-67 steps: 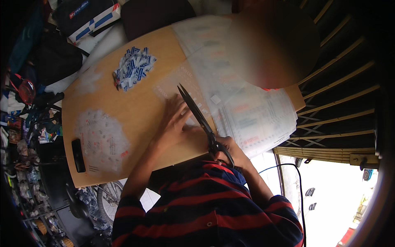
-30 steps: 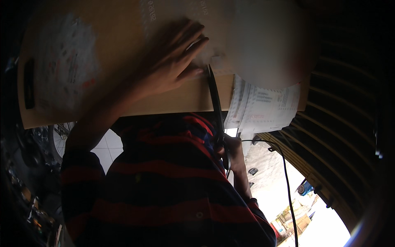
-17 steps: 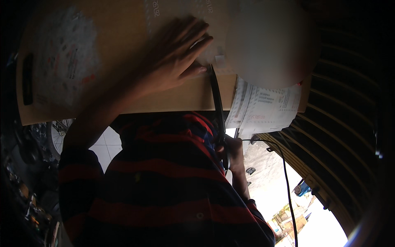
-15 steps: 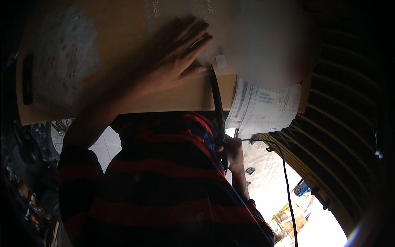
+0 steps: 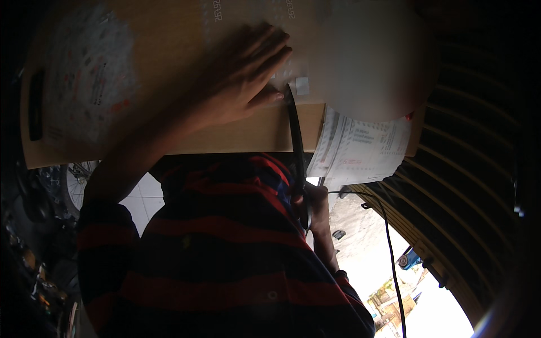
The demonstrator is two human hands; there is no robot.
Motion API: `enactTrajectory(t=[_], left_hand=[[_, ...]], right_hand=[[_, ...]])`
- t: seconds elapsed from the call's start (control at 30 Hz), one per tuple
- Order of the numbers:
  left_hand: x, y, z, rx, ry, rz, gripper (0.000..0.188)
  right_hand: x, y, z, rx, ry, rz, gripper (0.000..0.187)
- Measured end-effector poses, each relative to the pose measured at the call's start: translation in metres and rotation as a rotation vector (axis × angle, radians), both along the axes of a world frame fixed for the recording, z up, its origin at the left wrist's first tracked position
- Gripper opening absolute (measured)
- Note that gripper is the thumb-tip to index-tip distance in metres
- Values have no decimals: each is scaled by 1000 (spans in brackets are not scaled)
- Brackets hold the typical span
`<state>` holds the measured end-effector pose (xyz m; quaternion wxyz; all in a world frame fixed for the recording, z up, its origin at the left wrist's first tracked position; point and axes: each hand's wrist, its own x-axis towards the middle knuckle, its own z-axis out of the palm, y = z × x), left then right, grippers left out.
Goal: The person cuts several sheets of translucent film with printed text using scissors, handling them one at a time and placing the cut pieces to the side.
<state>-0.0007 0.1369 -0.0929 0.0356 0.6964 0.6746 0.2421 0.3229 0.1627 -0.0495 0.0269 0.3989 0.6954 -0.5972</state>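
My left hand lies with fingers stretched out on a brown board-like surface, over a hazy, see-through sheet with pale printing. Its thumb is just left of the tip of a long, dark, tapering blade-like tool. The tool crosses the surface's near edge and runs down to my right hand, which is closed around its lower end in front of my striped shirt. Its kind is too dark to make out. A small white square sits right of the tip.
Printed white papers hang over the near edge at the right. A pale, blurred round shape covers the upper right. A black cable drops past my right hand. Crumpled printed plastic lies at the left; ribbed dark shutter-like slats curve at the right.
The view has shifted slightly. My left hand stays flat in nearly the same place, and the dark tool's tip sits marginally higher in the picture. My right hand keeps its hold.
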Motion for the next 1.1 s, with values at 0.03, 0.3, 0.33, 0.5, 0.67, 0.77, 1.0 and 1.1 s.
enactTrajectory(t=[0.03, 0.3, 0.33, 0.5, 0.67, 0.77, 1.0, 1.1], left_hand=[[0, 0, 0, 0, 0, 1, 75], [0, -1, 0, -8, 8, -5, 76], [0, -1, 0, -8, 12, -7, 76], [0, -1, 5, -24, 20, -11, 76], [-1, -1, 6, -20, 36, -13, 77], [0, -2, 5, -18, 47, -13, 78], [-2, -2, 9, -43, 59, -17, 79], [0, -2, 7, -30, 47, -19, 80]], right_hand=[[0, -1, -1, 11, -13, -2, 45], [-2, 1, -11, 19, 32, 29, 44], [-4, 1, -12, 29, 18, 26, 44], [-11, -1, -8, 13, 13, -19, 45], [-11, -4, -13, 36, 59, -26, 54], [-23, -6, -13, 73, 82, -26, 73], [-21, -1, -17, 51, 64, -32, 65], [-20, -1, -21, 103, 115, -22, 63]])
